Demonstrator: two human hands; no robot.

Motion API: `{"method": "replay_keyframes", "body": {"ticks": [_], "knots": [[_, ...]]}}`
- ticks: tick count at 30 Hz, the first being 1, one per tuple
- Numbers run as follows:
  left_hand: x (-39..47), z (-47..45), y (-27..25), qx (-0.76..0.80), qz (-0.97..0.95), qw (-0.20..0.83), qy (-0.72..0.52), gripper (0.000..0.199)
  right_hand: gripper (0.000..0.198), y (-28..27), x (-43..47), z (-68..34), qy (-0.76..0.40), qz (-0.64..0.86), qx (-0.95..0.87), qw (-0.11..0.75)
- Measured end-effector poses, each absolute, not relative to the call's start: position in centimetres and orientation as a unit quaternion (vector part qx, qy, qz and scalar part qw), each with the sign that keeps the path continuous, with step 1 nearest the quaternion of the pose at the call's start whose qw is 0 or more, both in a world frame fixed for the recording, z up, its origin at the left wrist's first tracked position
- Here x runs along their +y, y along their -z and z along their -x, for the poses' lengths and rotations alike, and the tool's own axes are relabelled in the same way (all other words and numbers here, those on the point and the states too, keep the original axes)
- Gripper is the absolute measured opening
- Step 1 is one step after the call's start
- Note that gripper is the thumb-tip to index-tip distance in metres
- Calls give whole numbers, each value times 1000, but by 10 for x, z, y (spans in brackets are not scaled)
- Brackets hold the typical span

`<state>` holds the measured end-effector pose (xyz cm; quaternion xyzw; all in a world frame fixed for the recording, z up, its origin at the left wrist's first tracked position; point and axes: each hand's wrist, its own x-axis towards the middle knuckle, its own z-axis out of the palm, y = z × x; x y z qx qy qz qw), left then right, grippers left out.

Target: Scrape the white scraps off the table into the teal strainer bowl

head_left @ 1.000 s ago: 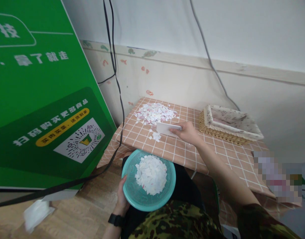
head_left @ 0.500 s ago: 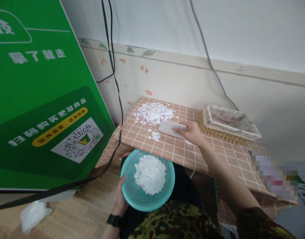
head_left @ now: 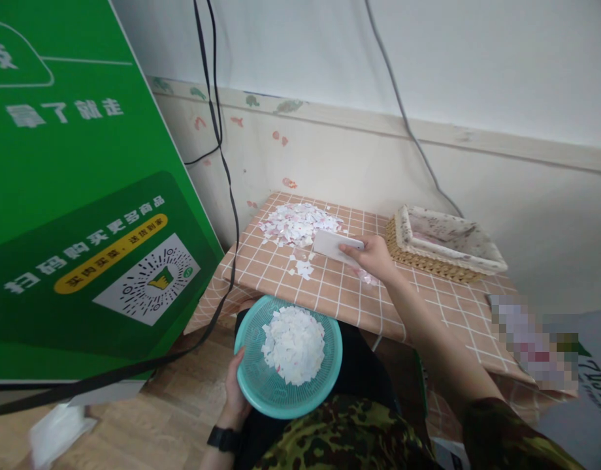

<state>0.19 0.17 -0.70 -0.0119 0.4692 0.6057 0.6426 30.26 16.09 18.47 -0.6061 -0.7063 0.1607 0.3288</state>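
My left hand (head_left: 236,393) grips the left rim of a round turquoise plastic colander (head_left: 254,385), held above my lap just below the table edge. A heap of small white paper scraps (head_left: 295,346) lies inside it. My right hand (head_left: 372,258) is over the table, closed on the right end of a white, flat rectangular scraper-like piece (head_left: 327,247) with rounded corners. Close behind the piece is a wide pile of white and pinkish paper scraps (head_left: 298,223). A small cluster of scraps (head_left: 303,267) sits in front of that pile, and a few pinkish scraps (head_left: 366,277) lie below my right hand.
The checked brown tablecloth (head_left: 330,297) covers the table against the wall. A cloth-lined wicker basket (head_left: 438,264) stands at the back right. Left of the table is a large green sign board (head_left: 85,156); a black strap (head_left: 230,215) hangs in front of it.
My right hand and the white piece have shifted slightly away from me, showing more of the pinkish scraps beneath. The colander stays in my left hand. The view has turned a little.
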Motion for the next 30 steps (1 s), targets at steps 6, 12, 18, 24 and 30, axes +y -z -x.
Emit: {"method": "replay_keyframes", "body": {"ticks": [6,12,18,24,30], "knots": [[2,-2,7,483,22,645,-592,26,40,-188,161,-293,-174,577,-741,295],[2,-2,9,474,22,655,-588,28,40,-188,160,-294,-177,578,-734,309],[2,-2,8,466,19,658,-591,27,39,-186,150,-297,-207,562,-733,322],[1,-2,7,474,14,649,-595,27,34,-176,136,-300,-166,581,-721,340],[2,-3,6,468,2,646,-603,25,35,-172,147,-297,-148,602,-709,336]]}}
